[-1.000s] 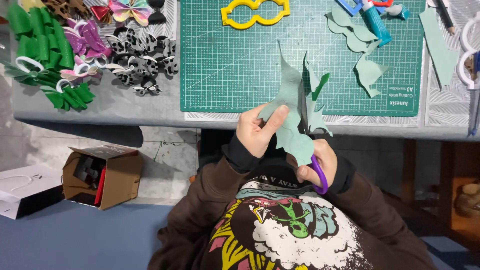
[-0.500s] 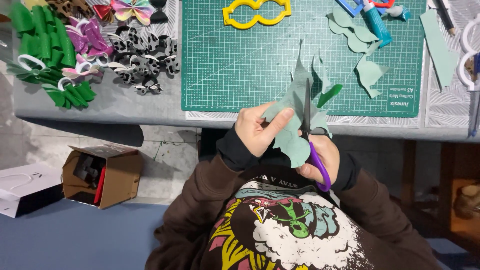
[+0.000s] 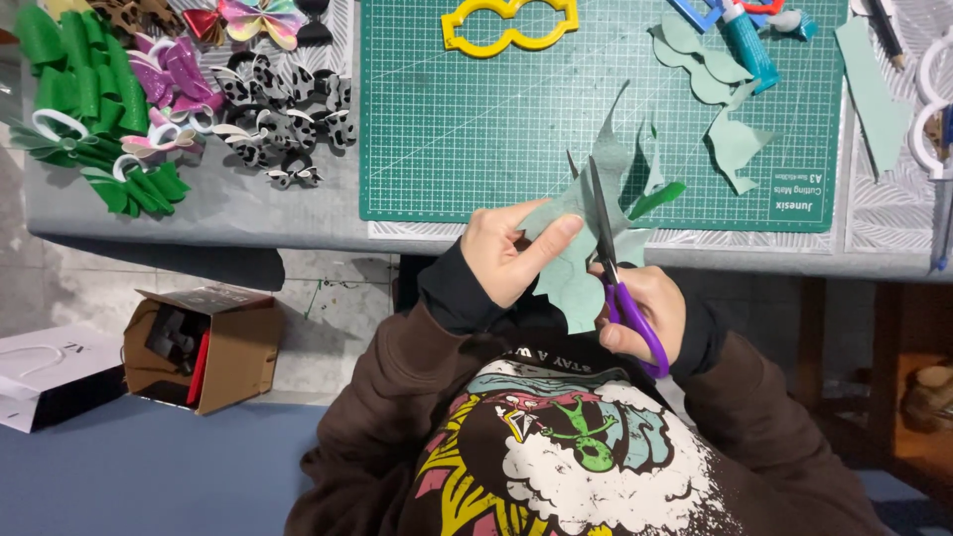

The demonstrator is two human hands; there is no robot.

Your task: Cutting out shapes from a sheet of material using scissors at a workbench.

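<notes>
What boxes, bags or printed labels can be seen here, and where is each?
Cardboard box: floor, lower left, brown, open flaps.
Paper bag: floor, far left, white, lying flat.
Cutting mat: tabletop, green, white grid, printed corner label.
Glue bottle: on mat's top right, teal.

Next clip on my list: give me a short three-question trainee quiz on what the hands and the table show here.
1. True or false: the right hand holds the purple-handled scissors.
2. Multiple choice: what does the left hand pinch? A) a yellow template B) a pale green cut sheet C) a glue bottle
3. Fill in: the yellow template lies on the green ____ at the top of the table.

Key
1. True; the blades point away from the body, into the sheet.
2. B, the pale green cut sheet, held between thumb and fingers.
3. Cutting mat.
</notes>
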